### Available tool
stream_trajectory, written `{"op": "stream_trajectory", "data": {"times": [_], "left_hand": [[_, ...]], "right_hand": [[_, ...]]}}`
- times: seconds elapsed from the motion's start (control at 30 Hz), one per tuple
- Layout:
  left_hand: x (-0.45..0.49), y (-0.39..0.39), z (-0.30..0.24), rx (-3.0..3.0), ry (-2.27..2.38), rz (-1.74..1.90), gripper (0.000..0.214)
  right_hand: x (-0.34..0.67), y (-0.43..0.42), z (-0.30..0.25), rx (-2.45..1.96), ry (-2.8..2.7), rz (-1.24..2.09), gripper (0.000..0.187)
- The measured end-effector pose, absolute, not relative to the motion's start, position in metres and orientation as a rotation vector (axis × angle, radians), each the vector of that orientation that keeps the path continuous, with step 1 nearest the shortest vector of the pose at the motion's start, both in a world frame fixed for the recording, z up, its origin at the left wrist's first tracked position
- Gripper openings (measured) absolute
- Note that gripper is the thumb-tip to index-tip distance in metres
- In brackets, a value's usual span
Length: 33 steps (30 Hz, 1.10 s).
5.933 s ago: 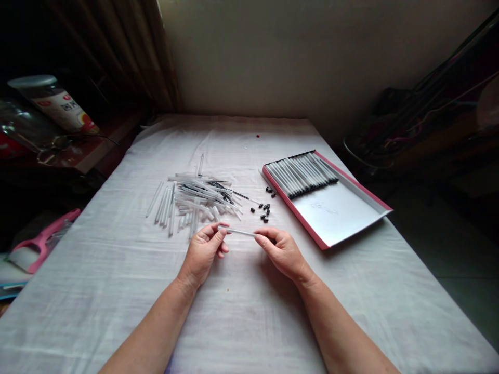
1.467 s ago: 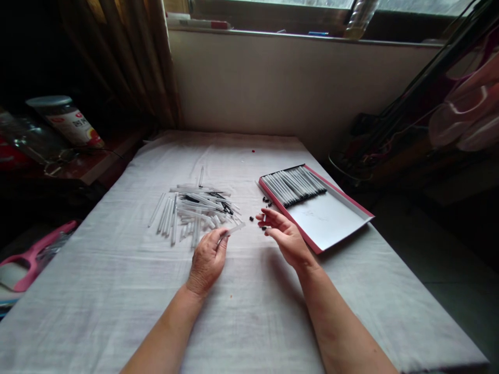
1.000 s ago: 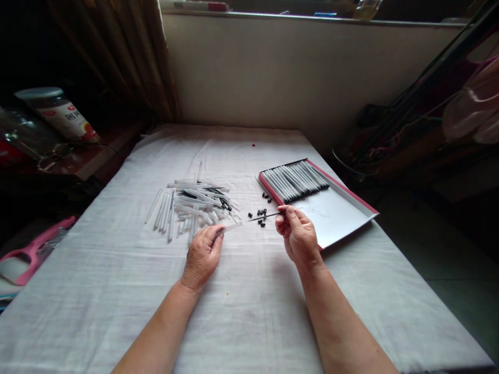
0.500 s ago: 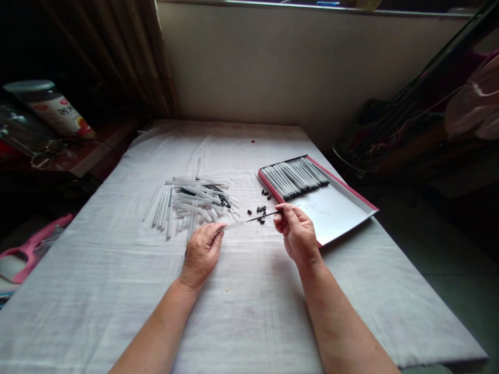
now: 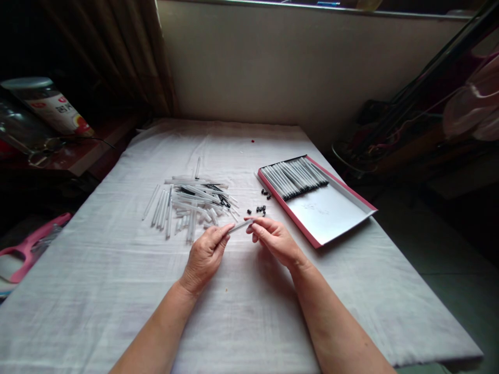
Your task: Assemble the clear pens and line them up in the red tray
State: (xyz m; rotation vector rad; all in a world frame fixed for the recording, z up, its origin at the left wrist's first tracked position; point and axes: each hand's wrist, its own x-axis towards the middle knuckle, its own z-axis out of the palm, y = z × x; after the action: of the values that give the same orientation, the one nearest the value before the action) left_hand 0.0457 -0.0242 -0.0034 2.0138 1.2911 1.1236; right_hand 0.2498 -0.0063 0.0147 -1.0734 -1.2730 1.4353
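Note:
My left hand (image 5: 206, 254) is closed around one end of a clear pen barrel (image 5: 239, 225), held at a slant above the cloth. At the barrel's other end, the thumb and fingertips of my right hand (image 5: 273, 236) pinch the end of a dark ink refill, which now lies mostly inside the barrel. My fingers hide the refill's tip. Behind my left hand lies a loose pile of clear barrels and dark refills (image 5: 198, 197). Several small black pen plugs (image 5: 260, 209) are scattered just beyond my right hand.
A shallow red-edged box lid (image 5: 331, 223) to the right holds a row of assembled pens (image 5: 294, 176). One tiny red piece (image 5: 252, 141) lies far back on the white tablecloth (image 5: 163, 301). On a side shelf at left stand a jar (image 5: 58, 109) and glasses; pink-handled scissors (image 5: 35, 244) sit below.
My right hand has moved left and down toward my left hand. The dark refill, seen outside the barrel before, has slid into it.

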Motion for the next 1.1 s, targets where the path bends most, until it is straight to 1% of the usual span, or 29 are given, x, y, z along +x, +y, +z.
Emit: {"op": "stream_trajectory", "data": {"times": [0.07,0.1,0.23,0.33,0.43,0.57,0.63,0.7,0.77,0.83,0.9,1.0,1.1], "left_hand": [[0.045,-0.023,-0.003,1.907,1.295,1.152,0.035],[0.045,-0.022,-0.003,1.839,1.314,1.163,0.036],[0.044,-0.02,-0.004,1.529,1.367,1.184,0.032],[0.046,-0.019,-0.004,1.39,1.359,1.203,0.029],[0.047,-0.019,-0.003,1.33,1.356,1.205,0.031],[0.048,-0.019,-0.004,1.325,1.375,1.194,0.031],[0.049,-0.019,-0.005,1.338,1.383,1.189,0.031],[0.049,-0.02,-0.005,1.352,1.391,1.18,0.031],[0.049,-0.02,-0.004,1.366,1.398,1.17,0.031],[0.048,-0.021,-0.003,1.38,1.405,1.169,0.031],[0.048,-0.021,-0.002,1.395,1.407,1.171,0.03],[0.048,-0.022,-0.001,1.425,1.407,1.173,0.029],[0.048,-0.023,-0.001,1.454,1.409,1.172,0.028]], "right_hand": [[0.256,-0.004,0.013,-1.099,-1.337,1.444,0.04],[0.26,-0.002,0.011,-1.156,-1.336,1.378,0.039],[0.28,0.006,0.002,-1.51,-1.334,0.816,0.021],[0.284,0.006,-0.003,-1.65,-1.53,0.525,0.019],[0.278,0.003,-0.003,-1.738,-1.74,0.396,0.018],[0.271,0.002,-0.002,-1.838,-1.847,0.314,0.013],[0.27,0.003,-0.002,-1.81,-1.841,0.334,0.011],[0.269,0.003,-0.002,-1.724,-1.759,0.453,0.011],[0.268,0.004,-0.001,-1.575,-1.596,0.697,0.011],[0.267,0.003,0.003,-1.394,-1.396,0.977,0.017],[0.265,0.002,0.008,-1.246,-1.23,1.18,0.022],[0.263,-0.001,0.014,-1.133,-1.098,1.318,0.022],[0.262,-0.003,0.016,-1.055,-1.054,1.356,0.021]]}}
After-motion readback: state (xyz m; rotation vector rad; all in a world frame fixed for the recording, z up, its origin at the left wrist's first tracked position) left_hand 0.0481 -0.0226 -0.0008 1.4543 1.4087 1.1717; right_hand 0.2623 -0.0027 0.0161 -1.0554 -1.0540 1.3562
